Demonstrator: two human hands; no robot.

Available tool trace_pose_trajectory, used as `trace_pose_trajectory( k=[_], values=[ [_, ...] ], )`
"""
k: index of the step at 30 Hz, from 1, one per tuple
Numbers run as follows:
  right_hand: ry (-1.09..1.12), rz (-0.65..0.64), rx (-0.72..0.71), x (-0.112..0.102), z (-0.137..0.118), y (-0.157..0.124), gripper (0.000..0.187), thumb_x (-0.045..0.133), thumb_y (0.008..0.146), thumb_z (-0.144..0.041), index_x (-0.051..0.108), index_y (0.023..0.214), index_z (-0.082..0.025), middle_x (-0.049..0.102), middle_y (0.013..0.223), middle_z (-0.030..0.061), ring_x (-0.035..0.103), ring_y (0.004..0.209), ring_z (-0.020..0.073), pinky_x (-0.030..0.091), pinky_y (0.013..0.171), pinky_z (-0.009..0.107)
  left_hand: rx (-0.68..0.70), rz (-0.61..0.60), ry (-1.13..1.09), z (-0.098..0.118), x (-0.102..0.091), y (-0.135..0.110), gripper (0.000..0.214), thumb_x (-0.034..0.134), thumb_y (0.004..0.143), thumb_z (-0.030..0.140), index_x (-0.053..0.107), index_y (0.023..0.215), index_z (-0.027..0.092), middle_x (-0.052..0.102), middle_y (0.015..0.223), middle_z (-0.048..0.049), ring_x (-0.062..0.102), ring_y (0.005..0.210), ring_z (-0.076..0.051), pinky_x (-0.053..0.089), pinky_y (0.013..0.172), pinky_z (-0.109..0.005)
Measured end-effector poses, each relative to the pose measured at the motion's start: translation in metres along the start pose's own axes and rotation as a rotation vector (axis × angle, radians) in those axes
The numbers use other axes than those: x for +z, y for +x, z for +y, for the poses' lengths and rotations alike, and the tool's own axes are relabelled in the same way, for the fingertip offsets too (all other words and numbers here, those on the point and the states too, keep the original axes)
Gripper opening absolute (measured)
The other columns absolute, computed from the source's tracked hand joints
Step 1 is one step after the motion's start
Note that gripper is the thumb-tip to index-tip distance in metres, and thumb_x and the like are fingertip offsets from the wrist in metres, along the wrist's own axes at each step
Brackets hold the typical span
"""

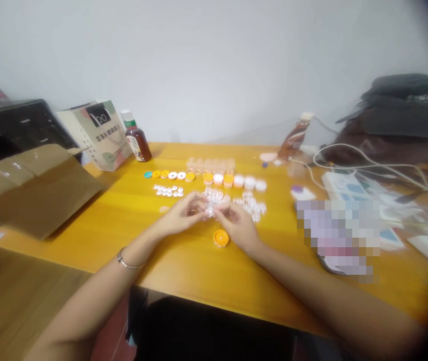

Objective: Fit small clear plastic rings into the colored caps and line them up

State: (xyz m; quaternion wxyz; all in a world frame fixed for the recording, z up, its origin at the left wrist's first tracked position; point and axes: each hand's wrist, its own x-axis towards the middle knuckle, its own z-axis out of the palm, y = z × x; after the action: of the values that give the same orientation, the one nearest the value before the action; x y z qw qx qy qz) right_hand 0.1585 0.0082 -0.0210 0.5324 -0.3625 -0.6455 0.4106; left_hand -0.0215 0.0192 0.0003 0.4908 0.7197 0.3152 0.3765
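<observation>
My left hand and my right hand meet over the middle of the table, both pinched on one small clear plastic piece. Its exact kind is blurred. Just below the fingers lies a round orange cap-like part. Behind my right hand spreads a pile of clear and white plastic pieces, with more such pieces behind the fingertips. Small white parts lie in rows beyond my left hand. Farther back runs a line of teal, orange and white rings, continued rightward by orange and white round parts.
Pale clear cups stand in rows at the back. A dark drink bottle and paper bag stand left, near an open cardboard box. At right are a tilted bottle, white cables, a black bag and a pixelated object.
</observation>
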Motion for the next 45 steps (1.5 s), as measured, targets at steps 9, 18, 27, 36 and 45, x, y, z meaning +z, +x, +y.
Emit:
trace_pose_trajectory(
  k=[9,18,27,36,45],
  values=[
    [-0.036,-0.023,-0.037,0.002,0.003,-0.003,0.011,0.061,0.078,-0.031,0.058,0.084,-0.021,0.062,0.076,0.0005,0.059,0.07,0.0148,0.049,0.068,0.029,0.03,0.014,0.034,0.0,0.005,0.0,0.023,0.058,0.085,0.026,0.046,0.104,0.019,0.06,0.09,-0.0051,0.06,0.084,-0.014,0.047,0.075,-0.028],
    [-0.062,0.028,-0.119,0.001,0.001,-0.006,0.009,0.06,0.081,-0.03,0.056,0.084,-0.023,0.061,0.08,0.0016,0.058,0.074,0.0157,0.049,0.072,0.031,0.019,0.031,0.437,0.005,0.003,0.002,0.027,0.047,0.089,0.036,0.063,0.08,0.016,0.061,0.073,-0.0026,0.054,0.068,-0.013,0.041,0.06,-0.024],
    [-0.092,0.008,-0.115,0.004,-0.008,-0.005,0.006,0.058,0.081,-0.028,0.057,0.08,-0.023,0.058,0.071,-0.0009,0.055,0.068,0.0137,0.047,0.066,0.028,0.061,0.05,0.575,0.005,0.008,0.0,0.027,0.044,0.088,0.028,0.063,0.076,0.014,0.059,0.066,-0.0012,0.051,0.062,-0.012,0.037,0.056,-0.022],
    [-0.112,0.032,-0.037,0.002,-0.009,0.001,0.011,0.054,0.076,-0.025,0.051,0.066,-0.021,0.053,0.061,-0.0026,0.049,0.058,0.0123,0.041,0.054,0.025,0.088,0.138,0.59,0.002,0.017,0.001,0.033,0.045,0.086,0.029,0.058,0.06,0.014,0.046,0.054,0.0014,0.04,0.052,-0.01,0.029,0.05,-0.022],
    [0.011,0.031,0.032,0.001,-0.011,0.003,0.018,0.049,0.08,-0.027,0.051,0.063,-0.021,0.053,0.058,-0.003,0.05,0.054,0.0117,0.043,0.055,0.024,0.058,0.096,0.435,0.006,0.016,0.0,0.027,0.047,0.086,0.03,0.065,0.071,0.016,0.056,0.061,-0.0001,0.044,0.054,-0.01,0.031,0.05,-0.022]
  ],
)
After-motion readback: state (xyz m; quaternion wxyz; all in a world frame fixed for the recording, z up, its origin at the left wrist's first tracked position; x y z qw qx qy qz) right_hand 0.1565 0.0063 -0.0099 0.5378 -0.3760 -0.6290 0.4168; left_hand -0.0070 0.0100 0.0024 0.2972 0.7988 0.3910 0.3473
